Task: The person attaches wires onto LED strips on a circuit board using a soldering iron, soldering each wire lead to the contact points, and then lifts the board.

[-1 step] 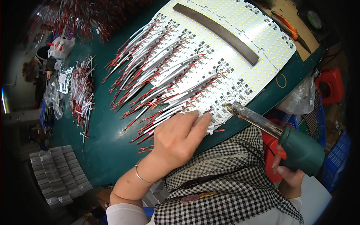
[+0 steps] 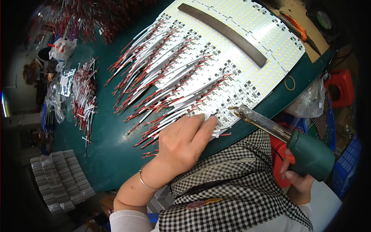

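Observation:
My left hand [image 2: 181,140] rests on the near edge of a white LED circuit board [image 2: 266,83], fingers pinched down around a red-and-white wire [image 2: 217,133] whose end sticks out beside the thumb. The exact grip is hidden under the fingers. My right hand [image 2: 298,182] is wrapped round a green soldering gun [image 2: 311,154] with an orange trigger. Its metal tip hovers over or touches the board just right of my left fingertips; which, I cannot tell. Rows of red-and-white wires [image 2: 170,89] fan out leftward from the board.
A dark curved bar [image 2: 228,33] lies across the board. Loose wires [image 2: 84,91] are piled on the green table [image 2: 108,162] at left. Orange-handled pliers [image 2: 293,25] and a rubber band [image 2: 290,83] lie to the right. Grey stacked blocks [image 2: 62,179] sit at lower left.

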`<state>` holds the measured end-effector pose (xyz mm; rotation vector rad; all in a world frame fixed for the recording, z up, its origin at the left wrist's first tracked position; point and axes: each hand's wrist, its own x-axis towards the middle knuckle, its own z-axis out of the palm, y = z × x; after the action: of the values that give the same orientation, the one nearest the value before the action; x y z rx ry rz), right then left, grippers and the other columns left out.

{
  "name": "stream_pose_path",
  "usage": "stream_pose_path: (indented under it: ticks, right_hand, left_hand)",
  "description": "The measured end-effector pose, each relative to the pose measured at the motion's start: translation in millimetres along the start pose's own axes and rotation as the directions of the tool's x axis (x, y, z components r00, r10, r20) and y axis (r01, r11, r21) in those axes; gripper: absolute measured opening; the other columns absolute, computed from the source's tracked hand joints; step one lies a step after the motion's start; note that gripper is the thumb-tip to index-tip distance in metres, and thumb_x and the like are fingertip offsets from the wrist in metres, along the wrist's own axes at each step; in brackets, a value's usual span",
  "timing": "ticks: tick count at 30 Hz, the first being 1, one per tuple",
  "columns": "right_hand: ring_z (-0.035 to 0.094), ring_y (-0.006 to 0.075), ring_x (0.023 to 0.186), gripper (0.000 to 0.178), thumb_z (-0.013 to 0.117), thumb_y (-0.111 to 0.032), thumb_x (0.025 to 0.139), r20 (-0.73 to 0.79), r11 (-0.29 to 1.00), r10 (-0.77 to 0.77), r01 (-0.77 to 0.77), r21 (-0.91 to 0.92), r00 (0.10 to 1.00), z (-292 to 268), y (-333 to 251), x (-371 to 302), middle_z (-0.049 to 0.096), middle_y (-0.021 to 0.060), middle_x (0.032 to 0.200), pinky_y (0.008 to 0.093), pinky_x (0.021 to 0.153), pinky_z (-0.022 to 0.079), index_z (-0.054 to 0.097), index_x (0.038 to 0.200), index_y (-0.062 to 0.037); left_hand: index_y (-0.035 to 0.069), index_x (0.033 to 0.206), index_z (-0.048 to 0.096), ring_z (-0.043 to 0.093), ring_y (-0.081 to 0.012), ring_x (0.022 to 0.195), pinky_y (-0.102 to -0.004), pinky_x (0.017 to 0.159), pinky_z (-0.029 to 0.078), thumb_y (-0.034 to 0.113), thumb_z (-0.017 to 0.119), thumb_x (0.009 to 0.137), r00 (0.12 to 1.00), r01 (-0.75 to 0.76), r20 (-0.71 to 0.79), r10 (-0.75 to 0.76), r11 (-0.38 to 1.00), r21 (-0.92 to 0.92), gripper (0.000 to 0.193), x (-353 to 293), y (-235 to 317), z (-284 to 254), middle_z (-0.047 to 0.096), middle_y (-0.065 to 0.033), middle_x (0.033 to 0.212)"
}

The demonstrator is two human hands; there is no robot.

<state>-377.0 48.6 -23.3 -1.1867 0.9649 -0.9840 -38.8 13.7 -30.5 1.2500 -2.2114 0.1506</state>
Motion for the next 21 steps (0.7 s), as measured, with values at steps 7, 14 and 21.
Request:
stream_pose_path:
  ticks: [7, 14, 21]
  right_hand:
    - [0.063, 0.0224, 0.068, 0.061, 0.072, 0.000, 0.073, 0.096, 0.998, -0.046, 0.050, -0.043, 0.994, -1, -1, 6, 0.058, 0.0248, 0.120, 0.0281, 0.050, 0.053, 0.046, 0.126, 0.0141]
    - [0.062, 0.0228, 0.069, 0.058, 0.073, -0.002, 0.073, 0.199, 0.992, -0.067, 0.087, -0.092, 0.978, 1, -3, 15, 0.059, 0.0218, 0.110, 0.0292, 0.057, 0.052, 0.050, 0.124, 0.0116]
    - [0.067, 0.0181, 0.078, 0.040, 0.068, 0.004, 0.076, 0.004, 0.996, 0.063, -0.063, -0.070, 0.998, 27, -12, 18, 0.067, 0.0125, 0.091, 0.0291, 0.066, 0.055, 0.057, 0.114, 0.0043]
  left_hand:
    - [0.001, 0.101, 0.067, 0.060, -0.0202, 0.062, -0.0303, 0.050, 0.048, 0.002, 0.067, 0.070, 0.998, 0.057, 0.019, -0.055, 0.993, -0.107, 0.032, 1, 0, -2, 0.063, -0.0097, 0.085]
    - [0.002, 0.101, 0.067, 0.063, -0.0256, 0.066, -0.0346, 0.054, 0.051, -0.005, 0.064, 0.067, 0.987, 0.160, 0.065, -0.148, 0.951, -0.266, 0.034, 4, -2, -5, 0.064, -0.0111, 0.082]
    - [0.002, 0.099, 0.067, 0.063, -0.0260, 0.066, -0.0352, 0.054, 0.051, -0.009, 0.061, 0.065, 0.977, 0.211, 0.105, -0.186, 0.919, -0.333, 0.036, 5, -3, -6, 0.063, -0.0107, 0.080]
